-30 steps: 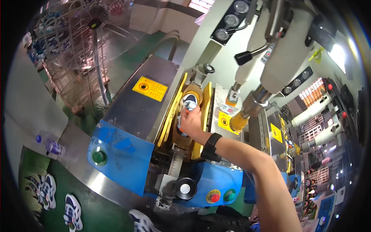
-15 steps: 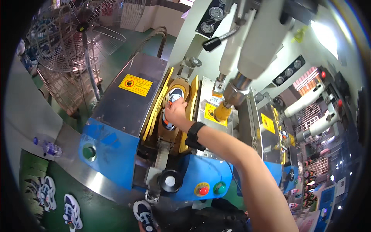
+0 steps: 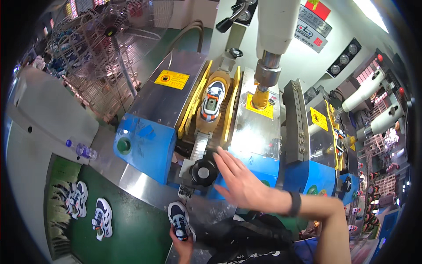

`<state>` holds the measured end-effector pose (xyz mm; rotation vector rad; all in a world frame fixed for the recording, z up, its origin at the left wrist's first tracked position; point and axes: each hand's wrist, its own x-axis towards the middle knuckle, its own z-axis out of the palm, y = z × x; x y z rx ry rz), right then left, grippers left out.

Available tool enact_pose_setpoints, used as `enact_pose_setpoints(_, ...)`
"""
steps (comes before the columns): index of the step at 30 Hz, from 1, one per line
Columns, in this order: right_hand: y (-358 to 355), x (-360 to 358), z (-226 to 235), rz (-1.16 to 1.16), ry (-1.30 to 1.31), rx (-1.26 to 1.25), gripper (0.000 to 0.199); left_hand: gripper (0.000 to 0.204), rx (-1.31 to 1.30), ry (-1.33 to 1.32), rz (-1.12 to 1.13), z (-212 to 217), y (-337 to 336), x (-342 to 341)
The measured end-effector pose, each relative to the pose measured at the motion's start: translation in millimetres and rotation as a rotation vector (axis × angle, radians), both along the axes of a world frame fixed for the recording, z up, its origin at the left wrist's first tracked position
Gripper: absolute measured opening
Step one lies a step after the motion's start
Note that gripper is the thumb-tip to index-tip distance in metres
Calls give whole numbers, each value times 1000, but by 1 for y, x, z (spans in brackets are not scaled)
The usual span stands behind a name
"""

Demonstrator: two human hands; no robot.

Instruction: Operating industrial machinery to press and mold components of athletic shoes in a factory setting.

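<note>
Head view: the pressing machine [image 3: 149,103] spans the middle of your scene, its blue front panel [image 3: 259,163] on the near side. Between its yellow side pads [image 3: 232,104] sits the seated shoe [image 3: 213,101], long axis near to far, toe at the far end and leaning slightly right. It lies far and left of your right hand [image 3: 242,181], the nearer of your two hands to it. That hand is spread flat with fingers stretched, apart from the shoe, just right of the black knob [image 3: 203,172]; whether it touches the panel or the knob, you cannot tell. Your left hand [image 3: 182,247], at the near edge, is closed around the second shoe [image 3: 179,220], its toe also far. Against half a second ago, your right hand is off the seated shoe, which stays between the pads; your held shoe shows more fully.
</note>
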<state>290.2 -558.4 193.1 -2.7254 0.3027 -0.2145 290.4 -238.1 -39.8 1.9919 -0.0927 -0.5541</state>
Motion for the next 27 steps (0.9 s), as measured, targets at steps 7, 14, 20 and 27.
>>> enact_pose_setpoints(7, 25, -85, -2, -313, -71, -146, 80, 79, -49, 41, 59, 10, -5, 0)
enact_pose_setpoints(14, 26, -122, -31, -248, 315, -174, 83, 74, -65, 218, 209, 35, -5, -20)
enact_pose_setpoints(20, 64, -165, -22, -154, -35, 239, 68, 76, -118, 232, 320, 46, 16, -80)
enact_pose_setpoints(27, 100, -215, -58, 125, -167, 711, 51, 80, 102, -63, 158, 20, 59, -131)
